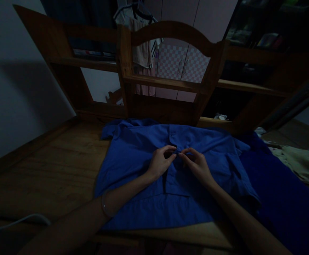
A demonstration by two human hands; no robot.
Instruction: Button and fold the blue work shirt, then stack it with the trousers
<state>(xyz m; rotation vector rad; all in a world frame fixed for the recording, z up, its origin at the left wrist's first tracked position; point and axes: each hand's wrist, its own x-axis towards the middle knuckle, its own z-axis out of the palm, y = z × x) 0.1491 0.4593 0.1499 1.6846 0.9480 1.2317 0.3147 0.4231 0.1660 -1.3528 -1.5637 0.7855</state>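
Note:
A blue button-up shirt [133,156] lies spread flat on a wooden surface [50,166], front side up, collar toward the far side. My left hand [161,161] and my right hand [195,163] meet at the shirt's front placket, in the middle. Both hands pinch the fabric there with fingertips close together, around a button spot. One fastened button [172,134] shows just above them. A thin bangle circles my left forearm [105,205].
A wooden headboard-like frame [170,85] rises right behind the shirt. More dark blue cloth [281,198] lies to the right, with a pale garment [300,163] beyond it. A white cable [18,221] runs at the lower left. Clothes hang in the background.

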